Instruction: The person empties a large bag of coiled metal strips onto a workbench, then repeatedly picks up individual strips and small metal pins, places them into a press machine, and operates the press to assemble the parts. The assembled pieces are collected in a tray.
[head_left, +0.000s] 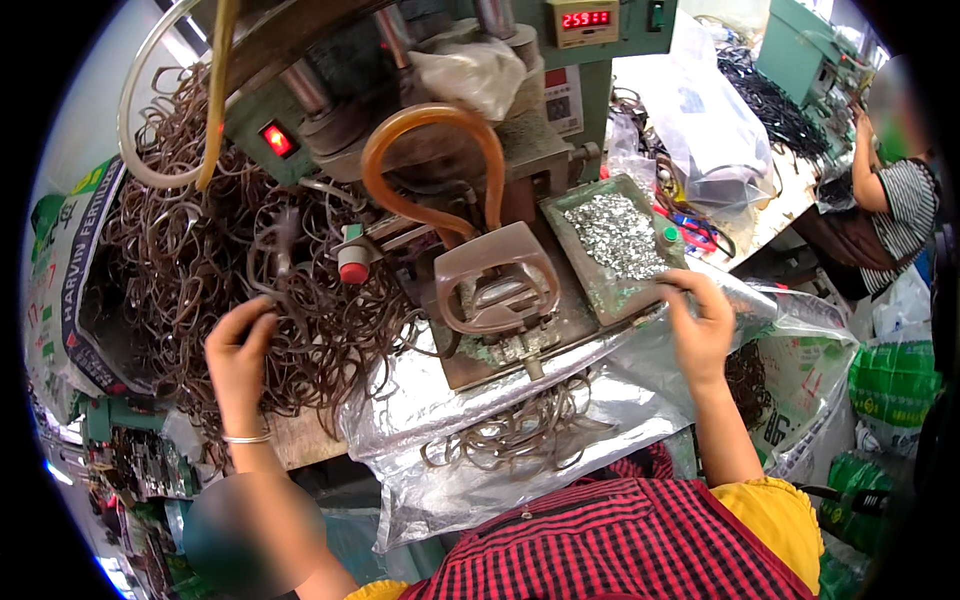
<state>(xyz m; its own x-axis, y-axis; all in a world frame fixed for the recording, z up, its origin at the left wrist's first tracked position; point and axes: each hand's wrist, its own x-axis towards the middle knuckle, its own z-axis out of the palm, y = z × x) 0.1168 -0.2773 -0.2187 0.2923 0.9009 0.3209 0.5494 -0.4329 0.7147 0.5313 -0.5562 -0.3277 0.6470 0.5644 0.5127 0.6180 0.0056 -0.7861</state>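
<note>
Left hand [240, 350] sits in the loops [250, 270], a big brown tangle heaped left of the press [480, 200], fingers curled on a strand or two. Right hand [700, 325] at the tray [585, 290] edge, fingertips pinched together by the clips [615, 235]; can't tell if it's got one. Loops look light, thin, springy, prob. snag on each other, so best pulled singly by the end. Clips tiny, shiny, likely slippery; a fingertip pinch seems right. More loops lie on the plastic sheet [420, 400] in front.
</note>
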